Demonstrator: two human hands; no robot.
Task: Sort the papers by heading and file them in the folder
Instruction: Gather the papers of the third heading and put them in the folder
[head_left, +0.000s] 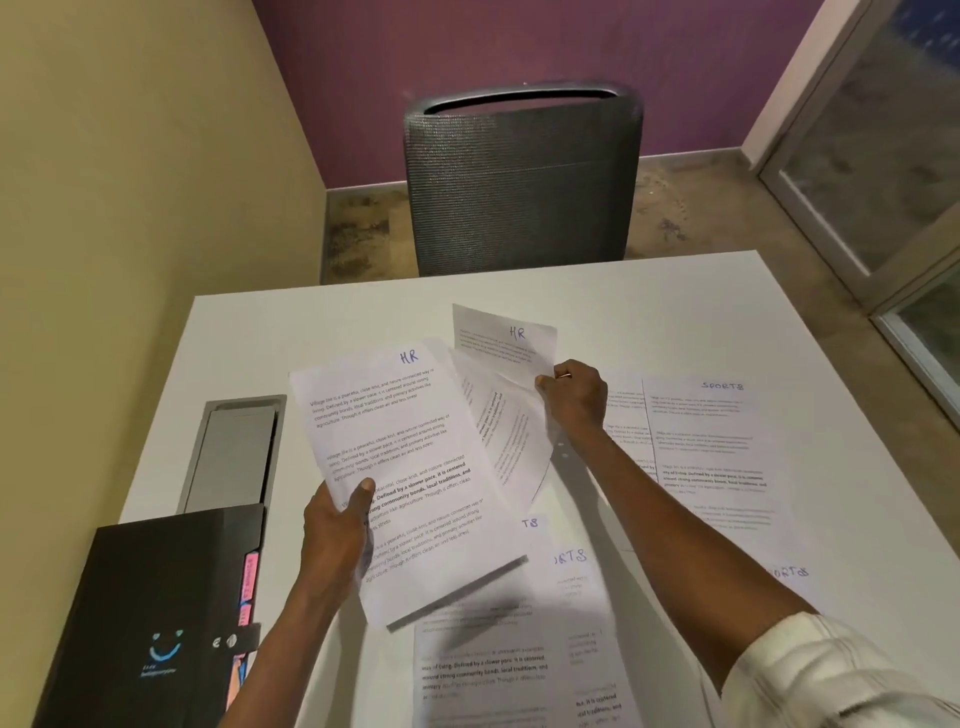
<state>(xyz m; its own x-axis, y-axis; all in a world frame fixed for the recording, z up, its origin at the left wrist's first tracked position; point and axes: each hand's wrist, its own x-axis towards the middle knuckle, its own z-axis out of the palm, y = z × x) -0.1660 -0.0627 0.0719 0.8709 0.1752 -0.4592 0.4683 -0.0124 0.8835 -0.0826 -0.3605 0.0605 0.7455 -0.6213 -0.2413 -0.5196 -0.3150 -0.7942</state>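
Left hand (335, 525) grips HR sheet (400, 467) at its near-left edge, thumb on top. Right hand (574, 397) pinches further HR papers (506, 395) just right. Folder (156, 613) near-left on surface (675, 312).

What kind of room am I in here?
Probably a small office or meeting room: a white desk with a grey cable hatch, a dark mesh-backed office chair and a glass partition.
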